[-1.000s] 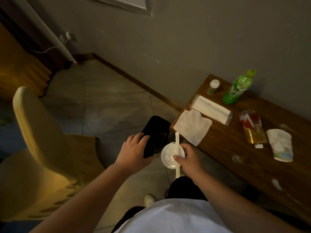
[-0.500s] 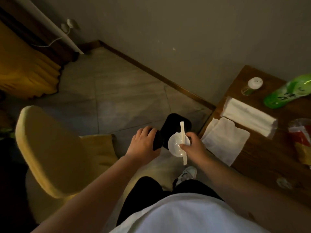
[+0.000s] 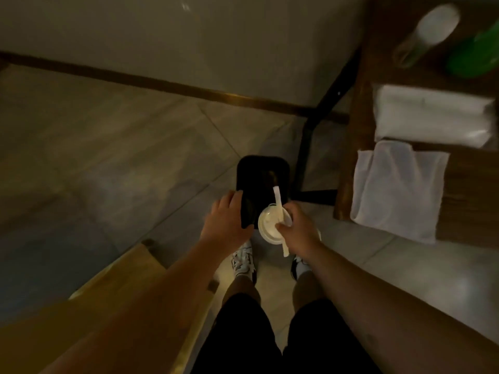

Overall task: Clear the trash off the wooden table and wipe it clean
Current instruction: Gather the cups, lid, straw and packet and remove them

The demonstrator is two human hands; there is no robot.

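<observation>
A black trash bin (image 3: 263, 174) stands on the floor beside the wooden table (image 3: 464, 174). My left hand (image 3: 226, 225) grips the bin's near left rim. My right hand (image 3: 297, 229) holds a round white plastic lid (image 3: 268, 224) together with a wrapped white straw (image 3: 278, 198) just over the bin's near edge. A white cloth (image 3: 397, 190) hangs over the table's near corner. Behind it lies a white tissue pack (image 3: 432, 114).
A small white-capped bottle (image 3: 429, 31) and a green bottle (image 3: 478, 55) lie at the table's far end by the wall. A black table leg (image 3: 310, 136) stands right of the bin. A yellow chair (image 3: 108, 306) is at my lower left. My feet are just behind the bin.
My view has tilted down and closer over the bin. Both hands stayed together at the bin's rim, and the lid and straw now hang over its opening.
</observation>
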